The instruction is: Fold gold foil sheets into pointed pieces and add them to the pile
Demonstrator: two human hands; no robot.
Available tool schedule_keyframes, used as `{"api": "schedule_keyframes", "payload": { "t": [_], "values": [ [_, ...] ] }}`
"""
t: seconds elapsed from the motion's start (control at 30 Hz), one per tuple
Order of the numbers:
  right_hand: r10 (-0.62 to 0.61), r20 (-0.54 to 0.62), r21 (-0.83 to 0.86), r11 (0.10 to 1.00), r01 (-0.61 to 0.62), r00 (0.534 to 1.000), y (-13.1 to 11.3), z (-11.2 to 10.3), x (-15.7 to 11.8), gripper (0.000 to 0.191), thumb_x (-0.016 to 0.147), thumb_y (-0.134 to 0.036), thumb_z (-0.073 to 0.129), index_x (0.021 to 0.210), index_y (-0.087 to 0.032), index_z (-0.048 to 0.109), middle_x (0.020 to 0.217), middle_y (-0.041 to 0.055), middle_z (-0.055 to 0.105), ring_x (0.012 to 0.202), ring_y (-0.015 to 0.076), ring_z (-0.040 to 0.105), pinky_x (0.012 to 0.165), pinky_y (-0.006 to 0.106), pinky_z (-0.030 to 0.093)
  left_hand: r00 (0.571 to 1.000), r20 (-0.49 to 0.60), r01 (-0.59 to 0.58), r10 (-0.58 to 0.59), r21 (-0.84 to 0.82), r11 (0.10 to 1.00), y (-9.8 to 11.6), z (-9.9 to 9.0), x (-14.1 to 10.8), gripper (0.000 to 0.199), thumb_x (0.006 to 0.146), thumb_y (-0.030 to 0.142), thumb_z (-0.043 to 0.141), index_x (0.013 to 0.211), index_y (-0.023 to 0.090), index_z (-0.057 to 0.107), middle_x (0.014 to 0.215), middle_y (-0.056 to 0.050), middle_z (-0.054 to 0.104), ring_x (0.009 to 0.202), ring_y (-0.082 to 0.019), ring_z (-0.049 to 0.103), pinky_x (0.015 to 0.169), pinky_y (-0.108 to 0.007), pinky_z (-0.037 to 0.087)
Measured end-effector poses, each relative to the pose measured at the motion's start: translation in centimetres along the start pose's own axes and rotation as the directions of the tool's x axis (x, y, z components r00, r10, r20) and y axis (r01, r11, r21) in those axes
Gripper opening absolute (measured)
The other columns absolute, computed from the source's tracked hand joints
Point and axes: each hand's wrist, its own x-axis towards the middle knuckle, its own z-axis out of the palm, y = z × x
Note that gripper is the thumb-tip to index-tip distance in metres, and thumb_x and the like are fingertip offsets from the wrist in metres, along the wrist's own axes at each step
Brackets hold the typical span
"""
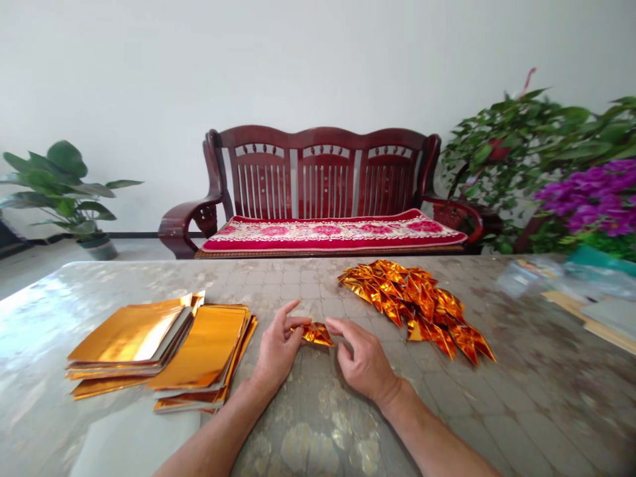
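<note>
The left hand (276,351) gripped the left end of the folded gold foil piece (316,335) between its fingertips (296,327). The fingertips (332,324) of the right hand (365,361) were curled at the piece's right end; whether they made contact could not be determined. The piece was held just above the tabletop, midway between the two wrists.

Immediately to the right lay a loose pile of folded gold foil pieces (412,305), their pointed ends lying in various directions. To the left of the hands were two overlapping stacks of flat gold foil sheets (126,334) (199,348), with pale edges visible along their sides. All of these items rested on a glossy stone-patterned table (318,285).

At the far right of the table were a clear plastic bag (527,277) and a wooden strip (586,324). Beyond the table stood a dark red wooden bench (322,162) with a red floral cushion (332,233), flanked by a leafy potted plant (59,192) and purple flowers (591,199).
</note>
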Motion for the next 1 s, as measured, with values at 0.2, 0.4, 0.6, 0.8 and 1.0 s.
{"api": "schedule_keyframes", "payload": {
  "t": [0.2,0.4,0.6,0.8,1.0],
  "values": [
    [0.101,0.015,0.034,0.994,-0.102,0.995,-1.0,-0.8,0.2,0.037,0.085,-0.017,0.052,0.122,-0.021,0.056,0.107,0.0074,0.070,0.092,0.0198,0.069,0.086,0.034,0.057,0.996,-0.058,-0.063,0.067,0.074,0.995,-0.3,-0.2,-0.1,0.051,0.084,0.019,0.055,0.134,0.020,0.047,0.102,-0.005,0.077,0.095,-0.019,0.073,0.084,-0.033,0.059],
    [0.184,0.028,-0.053,0.982,-0.182,0.983,-1.4,-0.2,0.0,0.032,0.081,-0.026,0.064,0.111,-0.021,0.055,0.089,0.0048,0.071,0.081,0.0205,0.069,0.074,0.031,0.055,0.992,-0.083,-0.081,0.093,0.139,0.987,-0.5,-0.2,-0.3,0.052,0.086,0.020,0.055,0.138,0.021,0.046,0.104,-0.004,0.076,0.096,-0.018,0.072,0.088,-0.034,0.057],
    [0.221,0.022,-0.076,0.973,-0.219,0.975,-1.3,0.5,0.0,0.014,0.085,-0.023,0.062,0.098,-0.022,0.056,0.082,0.0025,0.069,0.076,0.0185,0.068,0.069,0.027,0.052,0.990,-0.066,-0.113,0.125,0.164,0.980,-0.6,0.2,-0.7,0.052,0.087,0.021,0.056,0.138,0.022,0.047,0.103,-0.003,0.076,0.095,-0.017,0.073,0.087,-0.032,0.059],
    [0.207,0.012,-0.105,0.973,-0.205,0.978,-1.1,0.7,-0.1,0.005,0.086,-0.020,0.057,0.091,-0.022,0.057,0.080,0.0026,0.067,0.075,0.0181,0.066,0.070,0.027,0.050,0.990,-0.036,-0.130,0.137,0.150,0.980,-0.8,0.4,-0.9,0.050,0.087,0.023,0.057,0.136,0.022,0.048,0.102,-0.003,0.076,0.094,-0.017,0.072,0.086,-0.030,0.059],
    [0.206,-0.001,-0.122,0.971,-0.205,0.978,-1.0,0.7,0.0,0.006,0.085,-0.018,0.055,0.088,-0.022,0.057,0.081,0.0030,0.067,0.075,0.0183,0.065,0.069,0.027,0.049,0.986,-0.063,-0.139,0.155,0.216,0.966,-0.7,0.6,-0.8,0.047,0.084,0.020,0.059,0.130,0.022,0.051,0.109,-0.004,0.069,0.081,-0.013,0.072,0.072,-0.025,0.058]
  ]
}}
